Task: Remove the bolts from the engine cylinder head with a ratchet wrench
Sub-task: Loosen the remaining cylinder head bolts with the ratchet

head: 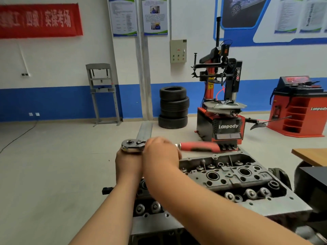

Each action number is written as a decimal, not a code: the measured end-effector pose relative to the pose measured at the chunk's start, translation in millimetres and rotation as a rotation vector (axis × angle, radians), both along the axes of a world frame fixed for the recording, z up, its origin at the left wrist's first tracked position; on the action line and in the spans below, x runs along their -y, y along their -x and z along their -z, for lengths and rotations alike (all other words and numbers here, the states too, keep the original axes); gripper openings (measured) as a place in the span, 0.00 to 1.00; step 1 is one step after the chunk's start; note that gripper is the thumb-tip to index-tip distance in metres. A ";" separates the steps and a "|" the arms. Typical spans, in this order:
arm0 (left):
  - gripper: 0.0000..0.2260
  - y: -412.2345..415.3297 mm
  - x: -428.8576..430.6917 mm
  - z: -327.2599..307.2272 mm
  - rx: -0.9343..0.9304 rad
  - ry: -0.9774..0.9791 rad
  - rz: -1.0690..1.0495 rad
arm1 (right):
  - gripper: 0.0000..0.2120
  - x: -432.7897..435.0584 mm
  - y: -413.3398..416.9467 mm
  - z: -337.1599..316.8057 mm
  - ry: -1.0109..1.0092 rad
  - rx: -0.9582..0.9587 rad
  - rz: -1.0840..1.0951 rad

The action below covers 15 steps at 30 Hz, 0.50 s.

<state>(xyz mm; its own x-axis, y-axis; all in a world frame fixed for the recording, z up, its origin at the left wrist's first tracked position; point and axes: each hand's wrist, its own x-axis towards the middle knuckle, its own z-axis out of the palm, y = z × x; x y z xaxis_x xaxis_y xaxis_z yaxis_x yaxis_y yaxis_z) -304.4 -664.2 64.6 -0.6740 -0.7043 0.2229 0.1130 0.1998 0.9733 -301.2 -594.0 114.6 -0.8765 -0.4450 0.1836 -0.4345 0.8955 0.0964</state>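
- A red and black tyre-changing machine (pixel 223 124) stood on the grey floor against the white and blue wall, beyond the work.
- A red wheel-balancer cabinet (pixel 300 112) stood to its right, well apart from it.
- A grey steel press frame (pixel 104 92) stood at the wall on the left.
- A stack of four black tyres (pixel 173 106) sat on the floor between the frame and the tyre machine.
- A grey cast-metal engine cylinder head (pixel 230 177) lay in the foreground on a grey metal block, its top face up and showing round bores and a row of round metal caps along the near edge. A corner of a wooden tabletop (pixel 311 154) showed just to its right.
- A chrome ratchet wrench with a red and black handle (pixel 198 147) was held level above the far left end of the cylinder head, its round head to the left and its handle pointing right.
- The right hand (pixel 160 152), its arm crossing over the cylinder head, had its fingers curled round the wrench shank between the round head and the red handle.
- The left hand (pixel 128 164) was bunched directly under the wrench's round head and touching it. Its fingers were hidden on the far side, so I cannot tell what it gripped, if anything.
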 end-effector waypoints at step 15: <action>0.03 15.1 23.3 11.8 0.047 0.075 -0.155 | 0.29 -3.1 48.8 6.2 0.197 0.039 -0.306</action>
<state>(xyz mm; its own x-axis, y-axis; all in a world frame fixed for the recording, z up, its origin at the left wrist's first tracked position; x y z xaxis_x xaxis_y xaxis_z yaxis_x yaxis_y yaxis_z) -319.5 -687.5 52.8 -0.5694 -0.7834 0.2492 0.0295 0.2835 0.9585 -349.9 -590.9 108.4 -0.7162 -0.6471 0.2614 -0.6852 0.7231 -0.0870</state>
